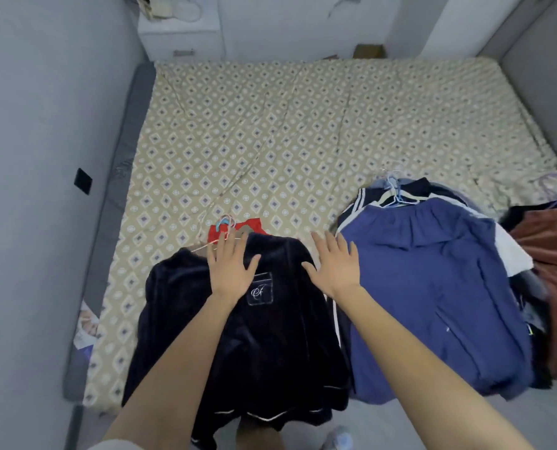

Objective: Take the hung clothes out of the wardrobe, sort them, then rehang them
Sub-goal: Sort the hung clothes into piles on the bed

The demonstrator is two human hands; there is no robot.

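From the head view, both hands hover flat over a dark velvet garment point(238, 319) laid at the near edge of the bed point(270, 125). The left hand point(230, 267) has its fingers spread straight on the collar area, gripping nothing; the right hand point(334, 264) is likewise splayed and empty beside the shoulder, probably to smooth the garment flat onto its pile. A red garment point(235, 230) peeks out beneath on its hanger. Just to the right lies a separate stack topped by a blue garment point(433, 287), which suggests sorting is under way.
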